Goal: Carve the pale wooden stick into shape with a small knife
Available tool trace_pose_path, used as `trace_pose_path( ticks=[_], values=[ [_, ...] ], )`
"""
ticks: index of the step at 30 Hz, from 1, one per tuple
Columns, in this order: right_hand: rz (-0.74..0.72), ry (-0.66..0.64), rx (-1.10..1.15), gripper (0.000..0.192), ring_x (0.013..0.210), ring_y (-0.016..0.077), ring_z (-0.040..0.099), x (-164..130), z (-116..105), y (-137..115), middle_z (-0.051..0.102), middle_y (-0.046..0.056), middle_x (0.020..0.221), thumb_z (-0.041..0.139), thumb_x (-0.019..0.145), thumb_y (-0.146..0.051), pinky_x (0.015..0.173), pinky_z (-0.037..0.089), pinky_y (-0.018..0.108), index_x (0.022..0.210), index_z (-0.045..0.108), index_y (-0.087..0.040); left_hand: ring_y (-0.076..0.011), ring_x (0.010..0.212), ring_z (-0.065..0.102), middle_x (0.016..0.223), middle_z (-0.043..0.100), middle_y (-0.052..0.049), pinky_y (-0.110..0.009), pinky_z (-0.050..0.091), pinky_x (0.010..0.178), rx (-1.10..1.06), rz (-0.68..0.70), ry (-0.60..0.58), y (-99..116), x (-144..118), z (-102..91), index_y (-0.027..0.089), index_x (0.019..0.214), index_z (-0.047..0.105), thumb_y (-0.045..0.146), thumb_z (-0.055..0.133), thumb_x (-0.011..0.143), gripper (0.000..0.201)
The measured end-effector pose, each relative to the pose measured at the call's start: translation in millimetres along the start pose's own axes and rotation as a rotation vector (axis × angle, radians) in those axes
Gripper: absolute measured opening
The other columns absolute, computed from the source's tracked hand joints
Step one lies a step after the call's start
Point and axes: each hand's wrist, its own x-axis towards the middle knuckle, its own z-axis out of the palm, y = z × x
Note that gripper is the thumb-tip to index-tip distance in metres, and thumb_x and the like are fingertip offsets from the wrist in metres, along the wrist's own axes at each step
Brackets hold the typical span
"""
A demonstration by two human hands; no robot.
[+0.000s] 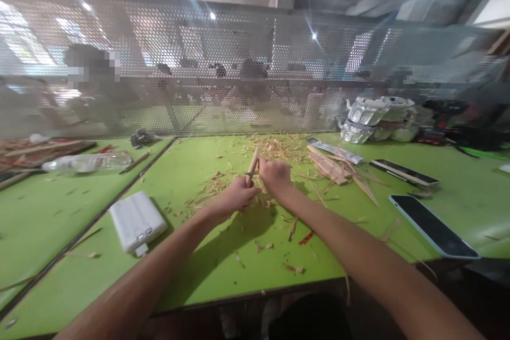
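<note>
My left hand (238, 195) grips a short wooden stick (252, 163) that points up and away over the green table (223, 271). My right hand (274, 176) is closed just right of it, touching the stick near its middle; a thin dark blade seems to cross there, but it is too small to be sure. Wood shavings (279, 146) lie scattered beyond and around both hands.
A white power bank (136, 221) lies left of my arms, and a phone (432, 224) lies at right. Wooden strips (338, 167), a flat ruler-like bar (403, 172) and silver wrapped items (376, 118) sit further right. A plastic bottle (87, 163) lies at left. Perforated metal screen behind, people beyond it.
</note>
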Motion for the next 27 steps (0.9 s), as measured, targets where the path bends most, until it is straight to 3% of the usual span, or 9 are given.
trace_pose_path(
  ticks=[4,7,9,11,13,17,21,27],
  values=[
    [0.100,0.046,0.055,0.036,0.094,0.0263,0.073,11,3,13,0.075,0.020,0.098,0.032,0.105,-0.014,0.076,0.048,0.030,0.120,0.064,-0.009,-0.0040,0.045,0.036,0.059,0.040,0.008,-0.021,0.031,0.044,0.080,-0.040,0.002,6,-7,3.6,0.022,0.074,0.038,0.014,0.056,0.093,0.027],
    [0.257,0.010,0.051,0.036,0.094,0.0256,0.072,21,11,45,0.075,0.023,0.099,0.035,0.102,-0.007,0.074,0.046,0.029,0.116,0.069,-0.004,-0.0049,0.048,0.041,0.066,0.046,0.006,-0.021,0.035,0.044,0.166,-0.037,-0.156,7,-15,11.6,0.020,0.077,0.043,0.020,0.065,0.089,0.025],
    [0.386,-0.041,0.050,0.033,0.091,0.0261,0.073,25,16,72,0.074,0.026,0.093,0.042,0.097,-0.004,0.072,0.045,0.029,0.101,0.075,-0.001,-0.0060,0.049,0.042,0.067,0.048,0.006,-0.022,0.035,0.043,0.211,-0.003,-0.265,5,-18,15.2,0.020,0.082,0.046,0.028,0.071,0.087,0.027],
    [0.481,-0.052,0.047,0.032,0.093,0.0269,0.073,27,19,94,0.074,0.029,0.095,0.046,0.098,-0.010,0.072,0.045,0.029,0.100,0.077,0.001,-0.0061,0.048,0.040,0.066,0.045,0.007,-0.022,0.034,0.042,0.174,0.007,-0.243,2,-18,14.6,0.021,0.086,0.045,0.031,0.070,0.088,0.027],
    [0.523,-0.026,0.046,0.036,0.097,0.0266,0.072,28,18,104,0.073,0.029,0.101,0.047,0.101,-0.019,0.074,0.045,0.029,0.107,0.077,-0.001,-0.0058,0.046,0.037,0.064,0.041,0.008,-0.021,0.033,0.041,0.131,-0.007,-0.138,1,-13,10.0,0.022,0.086,0.043,0.030,0.067,0.089,0.025],
    [0.466,0.058,0.065,0.039,0.095,0.0242,0.072,27,6,84,0.076,0.019,0.101,0.043,0.102,-0.029,0.073,0.046,0.027,0.108,0.078,-0.014,-0.0056,0.043,0.035,0.060,0.039,0.009,-0.020,0.030,0.040,0.139,-0.020,0.033,0,-3,0.5,0.022,0.084,0.042,0.024,0.066,0.087,0.025],
    [0.245,0.054,0.118,0.032,0.088,0.0225,0.073,15,-3,43,0.078,0.012,0.093,0.048,0.098,-0.028,0.070,0.047,0.025,0.103,0.078,-0.018,-0.0055,0.041,0.034,0.056,0.038,0.010,-0.020,0.027,0.039,0.179,0.026,0.143,-3,3,0.3,0.022,0.079,0.043,0.019,0.063,0.086,0.022],
    [0.039,0.016,0.059,0.031,0.086,0.0262,0.075,-3,3,4,0.077,0.015,0.090,0.044,0.099,-0.024,0.069,0.050,0.028,0.103,0.073,-0.015,-0.0069,0.040,0.033,0.053,0.036,0.011,-0.020,0.027,0.040,0.163,0.067,0.150,-10,8,2.1,0.023,0.076,0.040,0.017,0.057,0.085,0.021]
  ],
)
